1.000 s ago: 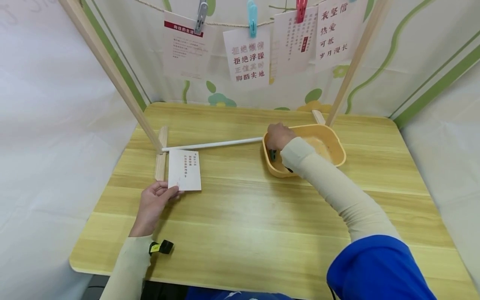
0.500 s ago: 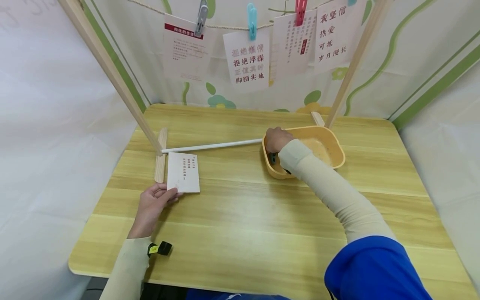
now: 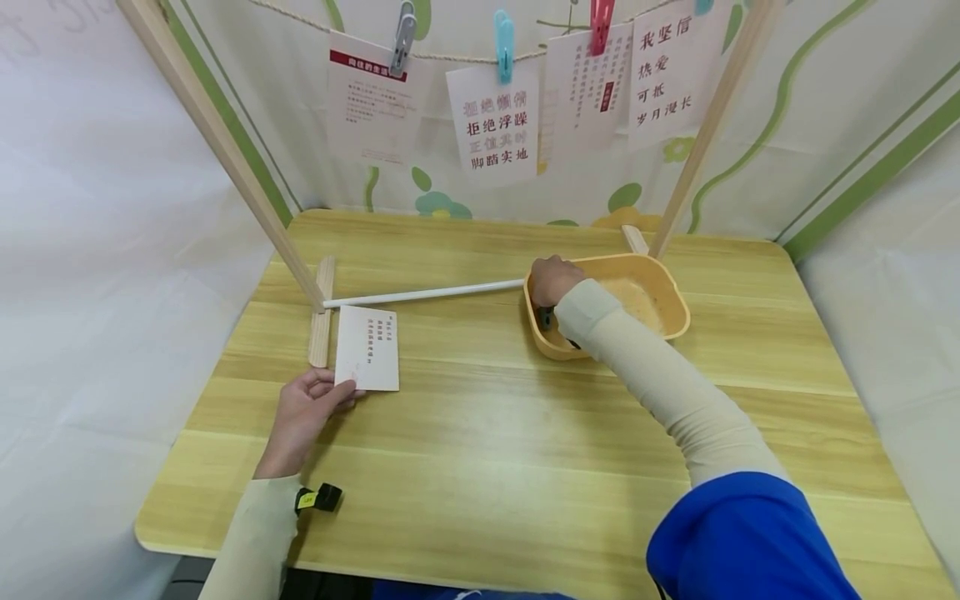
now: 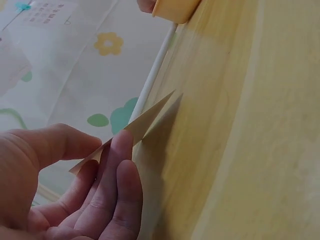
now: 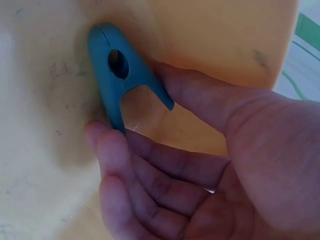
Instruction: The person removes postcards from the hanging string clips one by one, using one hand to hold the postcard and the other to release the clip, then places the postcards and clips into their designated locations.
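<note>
Between thumb and fingers, my left hand [image 3: 303, 412] pinches a white printed card [image 3: 367, 348] by its lower left corner. The left wrist view shows the card [image 4: 142, 125] edge-on and tilted, the thumb above and fingers below. My right hand [image 3: 557, 280] reaches into the left end of a yellow plastic basin [image 3: 637, 292]. There it holds a dark teal clothespin [image 5: 107, 70] by its two handle ends, thumb on one and fingertips on the other. Seen from above, the hand mostly hides the clothespin [image 3: 545, 318].
Wooden posts [image 3: 225, 158] rise left and right, with a rope [image 3: 450, 57] strung between them. Printed cards [image 3: 492, 125] hang from it on coloured clothespins [image 3: 504, 46]. A white rod [image 3: 427, 293] runs low across the wooden table [image 3: 480, 467], reaching behind the basin.
The view has shifted slightly. The card in my left hand tilts a little differently; my right hand stays in the basin at the clothespin.
</note>
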Demonstrator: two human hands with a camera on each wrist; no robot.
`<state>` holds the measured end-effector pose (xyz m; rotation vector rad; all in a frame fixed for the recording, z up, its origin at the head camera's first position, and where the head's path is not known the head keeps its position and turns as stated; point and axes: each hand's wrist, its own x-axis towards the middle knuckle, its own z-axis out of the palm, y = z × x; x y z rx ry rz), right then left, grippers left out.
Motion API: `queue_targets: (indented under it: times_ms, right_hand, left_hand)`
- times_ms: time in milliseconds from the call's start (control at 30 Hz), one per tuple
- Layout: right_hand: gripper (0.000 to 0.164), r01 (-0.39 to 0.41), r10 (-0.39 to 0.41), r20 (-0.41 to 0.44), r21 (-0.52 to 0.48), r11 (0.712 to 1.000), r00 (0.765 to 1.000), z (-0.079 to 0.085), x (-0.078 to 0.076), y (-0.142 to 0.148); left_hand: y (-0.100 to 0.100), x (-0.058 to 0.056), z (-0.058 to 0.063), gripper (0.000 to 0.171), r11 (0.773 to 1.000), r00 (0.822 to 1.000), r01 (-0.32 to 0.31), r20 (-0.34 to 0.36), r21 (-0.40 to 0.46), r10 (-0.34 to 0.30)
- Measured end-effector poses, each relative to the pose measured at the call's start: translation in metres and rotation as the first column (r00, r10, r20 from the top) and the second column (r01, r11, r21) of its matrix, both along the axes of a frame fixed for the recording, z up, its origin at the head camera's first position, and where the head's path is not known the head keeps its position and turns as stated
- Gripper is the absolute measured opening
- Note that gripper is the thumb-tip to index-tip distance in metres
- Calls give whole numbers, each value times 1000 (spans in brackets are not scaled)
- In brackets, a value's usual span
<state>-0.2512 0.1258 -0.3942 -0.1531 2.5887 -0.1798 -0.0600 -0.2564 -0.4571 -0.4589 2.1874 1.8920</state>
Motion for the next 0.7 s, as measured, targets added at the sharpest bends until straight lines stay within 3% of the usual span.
queue_targets:
  times_ms: [267, 400, 500, 700]
  right_hand:
    - [17, -5, 5, 1, 3, 1000, 1000, 3, 2, 0]
    - [15, -9, 9, -7, 7, 1000, 1000, 5, 4, -1]
    - [13, -6, 6, -7, 8, 1000, 1000, 6, 5, -2]
    - [10, -11, 11, -6, -5, 1000, 1000, 6, 6, -2]
  left_hand:
    - [3, -1, 5, 36, 991, 1000, 3, 31, -136, 1]
    - [4, 1, 10, 36, 969, 999, 24, 37, -244, -16]
    - [5, 3, 15, 35, 926, 998, 57, 35, -373, -47]
    - [6, 6, 19, 34, 798, 994, 105, 34, -593, -106]
